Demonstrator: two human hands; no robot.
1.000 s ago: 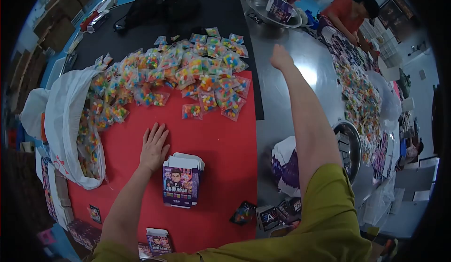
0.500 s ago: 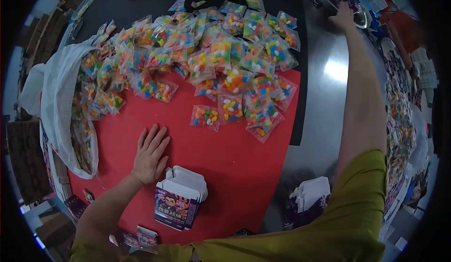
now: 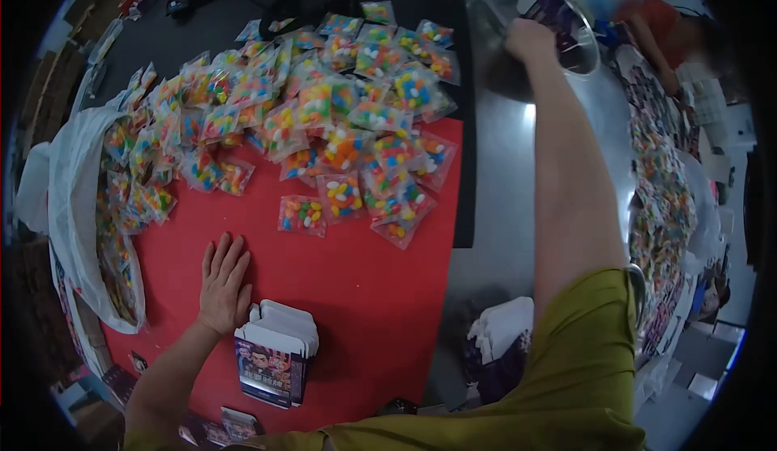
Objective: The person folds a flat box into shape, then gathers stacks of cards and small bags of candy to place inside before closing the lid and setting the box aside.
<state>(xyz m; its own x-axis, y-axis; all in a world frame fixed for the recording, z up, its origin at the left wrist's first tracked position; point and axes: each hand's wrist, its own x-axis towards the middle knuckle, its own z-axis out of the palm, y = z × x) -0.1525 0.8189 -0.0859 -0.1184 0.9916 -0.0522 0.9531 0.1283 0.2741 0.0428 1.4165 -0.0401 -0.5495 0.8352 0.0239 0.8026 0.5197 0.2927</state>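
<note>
My left hand (image 3: 224, 287) lies flat with fingers stretched on the red surface (image 3: 356, 305), just beside a stack of purple and white printed boxes (image 3: 275, 354). At the far right my right hand (image 3: 532, 42) is closed at the rim of a metal bowl (image 3: 595, 59), next to a dark purple printed packet (image 3: 558, 14). Whatever its fingers hold is hidden. Many clear bags of colourful candy (image 3: 324, 103) are heaped across the back of the red surface.
A white sack (image 3: 81, 208) of candy bags lies open at the left. More boxes (image 3: 502, 338) stand on the metal table (image 3: 502, 168). Another person (image 3: 655, 30) is at the upper right, near a further pile of candy bags (image 3: 660, 208).
The view has shifted, so the table things appear further left. My right hand has gone from spread fingers to closed at the bowl. My left hand stays flat by the boxes.
</note>
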